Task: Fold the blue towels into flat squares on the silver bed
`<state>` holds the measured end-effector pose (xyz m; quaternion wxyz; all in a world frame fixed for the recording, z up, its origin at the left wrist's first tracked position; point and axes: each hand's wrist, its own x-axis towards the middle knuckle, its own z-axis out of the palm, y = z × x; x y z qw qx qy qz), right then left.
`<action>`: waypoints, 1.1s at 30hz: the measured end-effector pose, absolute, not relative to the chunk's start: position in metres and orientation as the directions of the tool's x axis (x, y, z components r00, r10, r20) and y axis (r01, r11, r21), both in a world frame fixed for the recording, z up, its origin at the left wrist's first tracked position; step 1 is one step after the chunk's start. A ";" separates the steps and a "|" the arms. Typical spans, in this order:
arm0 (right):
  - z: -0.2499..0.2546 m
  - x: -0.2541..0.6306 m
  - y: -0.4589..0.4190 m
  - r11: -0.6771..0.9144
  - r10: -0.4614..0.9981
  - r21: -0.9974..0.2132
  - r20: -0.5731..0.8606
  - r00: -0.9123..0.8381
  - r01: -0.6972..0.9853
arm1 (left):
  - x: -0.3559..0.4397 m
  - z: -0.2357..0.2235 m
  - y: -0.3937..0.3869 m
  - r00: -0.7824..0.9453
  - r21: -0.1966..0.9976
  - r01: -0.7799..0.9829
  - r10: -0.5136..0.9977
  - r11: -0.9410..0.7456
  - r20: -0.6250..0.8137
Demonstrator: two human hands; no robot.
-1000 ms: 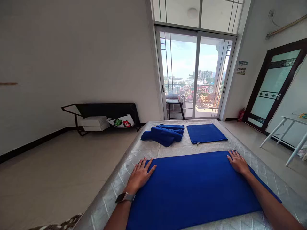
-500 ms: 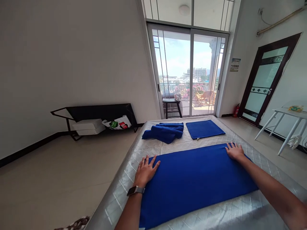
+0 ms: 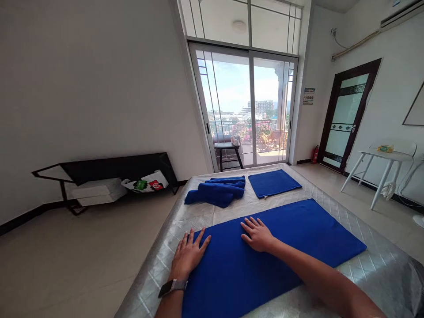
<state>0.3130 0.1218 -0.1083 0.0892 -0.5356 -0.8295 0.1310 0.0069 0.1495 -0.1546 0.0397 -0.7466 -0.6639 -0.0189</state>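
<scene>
A long blue towel (image 3: pixel 298 238) lies spread flat across the silver quilted bed (image 3: pixel 374 265) in front of me. My left hand (image 3: pixel 188 255), with a watch on the wrist, rests flat with fingers spread on the towel's left end. My right hand (image 3: pixel 257 234) lies flat, fingers apart, on the towel a little right of the left hand. Farther back on the bed lie a loose heap of blue towels (image 3: pixel 217 192) and a neatly folded blue towel (image 3: pixel 273 183).
A black low rack (image 3: pixel 109 170) with white boxes and a bag stands by the left wall. Glass sliding doors (image 3: pixel 247 106) and a stool (image 3: pixel 228 150) are behind the bed. A white table (image 3: pixel 380 165) and a dark-framed door (image 3: pixel 344 115) are on the right.
My right hand has slid left from the towel's right end to near its middle-left. The left hand stays at the left end. The view has swung to the right.
</scene>
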 end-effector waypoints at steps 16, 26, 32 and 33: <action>-0.109 0.584 0.146 -0.241 0.970 -0.099 -0.046 0.237 0.966 | 0.007 -0.148 0.147 0.054 -0.095 0.994 0.998 -0.054 0.007; -0.100 0.573 0.143 -0.309 0.950 -0.031 -0.063 0.306 0.951 | 0.011 -0.148 0.147 0.043 -0.038 0.998 0.998 -0.041 0.043; -0.071 0.526 0.146 -0.395 0.919 0.099 0.057 0.391 0.913 | 0.021 -0.136 0.142 0.025 0.048 0.999 0.999 -0.026 0.029; -0.068 0.506 0.146 -0.357 0.933 0.096 0.080 0.351 0.929 | 0.022 -0.134 0.142 0.019 0.057 0.998 0.999 -0.020 0.026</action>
